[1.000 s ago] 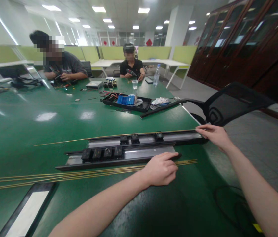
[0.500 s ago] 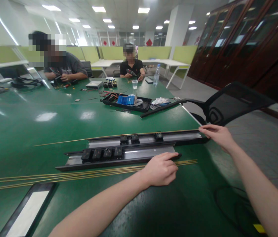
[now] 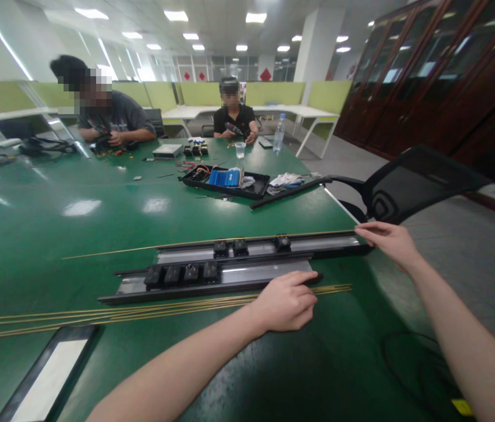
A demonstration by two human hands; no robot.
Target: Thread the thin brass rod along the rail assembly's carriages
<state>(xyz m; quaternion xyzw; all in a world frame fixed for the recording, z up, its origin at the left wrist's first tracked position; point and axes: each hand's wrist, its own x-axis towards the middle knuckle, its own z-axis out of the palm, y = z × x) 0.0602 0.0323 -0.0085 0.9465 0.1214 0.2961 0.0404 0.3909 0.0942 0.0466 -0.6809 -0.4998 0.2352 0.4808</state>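
Note:
My right hand (image 3: 388, 241) is closed in a pinch on the right end of a thin brass rod (image 3: 118, 252). This rod runs leftward along the back edge of the far black-and-silver rail (image 3: 324, 241), which carries three small black blocks (image 3: 240, 247). My left hand (image 3: 289, 302) has its index finger stretched along the right end of the near black-and-silver rail (image 3: 247, 275), the other fingers curled against its front side. Several black blocks (image 3: 191, 273) sit in that rail's left half. In front of it lie several loose brass rods (image 3: 142, 312), partly covered by my left hand.
A dark flat panel with a pale face (image 3: 49, 378) lies at the lower left. Farther back are a black tray (image 3: 256, 186) with blue parts, gloves (image 3: 286, 181), a cup (image 3: 240, 150) and a bottle (image 3: 279, 135). Two people sit across the green table; a chair (image 3: 423, 181) stands right.
My right hand has shifted slightly to the right since the earliest frame, its fingers still at the brass rod's end. My left hand and both rails look unmoved.

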